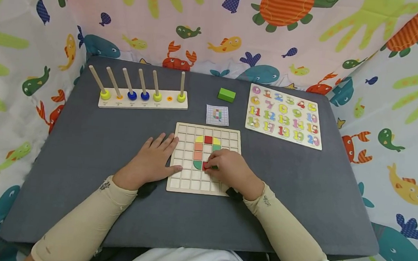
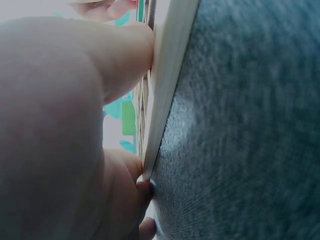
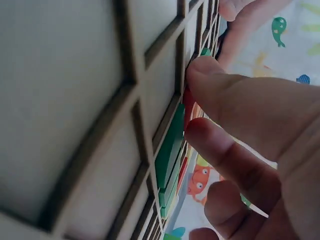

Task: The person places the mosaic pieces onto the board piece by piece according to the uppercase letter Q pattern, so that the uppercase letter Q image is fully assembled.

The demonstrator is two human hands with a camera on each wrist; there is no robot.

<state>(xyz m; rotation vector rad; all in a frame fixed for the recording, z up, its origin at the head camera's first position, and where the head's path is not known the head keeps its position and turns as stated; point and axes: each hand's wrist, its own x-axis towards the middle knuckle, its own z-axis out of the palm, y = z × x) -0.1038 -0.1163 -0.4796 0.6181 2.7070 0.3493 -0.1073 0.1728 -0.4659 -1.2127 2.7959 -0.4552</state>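
Note:
A wooden grid board point(image 1: 185, 184) lies on the table with coloured tiles in some cells. My left hand point(image 1: 152, 159) rests over its left edge with fingers spread, the thumb on the board; in the left wrist view that thumb point(image 2: 127, 60) lies on the board's rim point(image 2: 172, 65). Over the lower middle cells, my right hand point(image 1: 232, 168) pinches a red tile point(image 3: 188, 107) between thumb and index finger, low at the grid. Beside it sit a green quarter-round tile point(image 1: 197, 165) and, partly hidden by the fingers, another green tile point(image 3: 170, 147). Orange tiles point(image 1: 198, 150) stand above.
Behind the board lie a small pattern card point(image 1: 217, 115) and a green block point(image 1: 227, 95). A peg stand with rings point(image 1: 143, 103) is at the back left, a number board point(image 1: 284, 116) at the back right. A printed curtain point(image 1: 206, 61) surrounds the table point(image 1: 94, 151).

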